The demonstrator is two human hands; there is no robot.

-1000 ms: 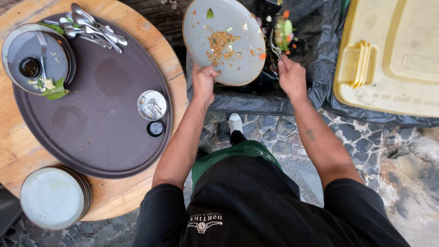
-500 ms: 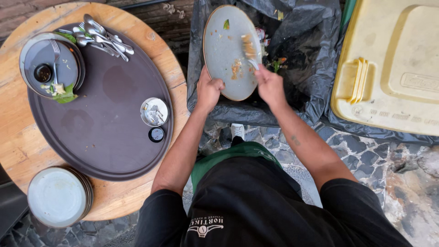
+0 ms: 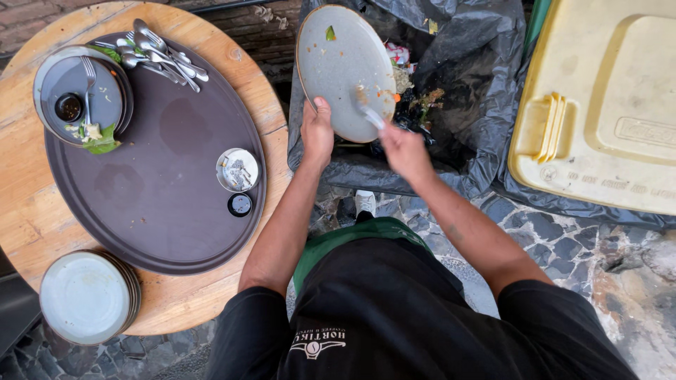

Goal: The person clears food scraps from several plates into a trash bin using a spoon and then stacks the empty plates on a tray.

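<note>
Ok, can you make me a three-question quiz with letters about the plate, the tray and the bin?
1. Where is the grey plate held?
A over the black bin bag
B on the tray
C on the floor

2. What colour is the oval tray?
A yellow
B dark brown
C white

3. How is the yellow bin lid?
A shut
B flipped open
C gone

Answers: 1 A, the left hand holds it tilted above the bag while the right hand scrapes it. 2 B, brown against the wooden table. 3 B, it lies back beside the bag.

Soft, even daylight falls over my work; shadows are faint, my right hand (image 3: 403, 149) blurs, and edges bend slightly.
</note>
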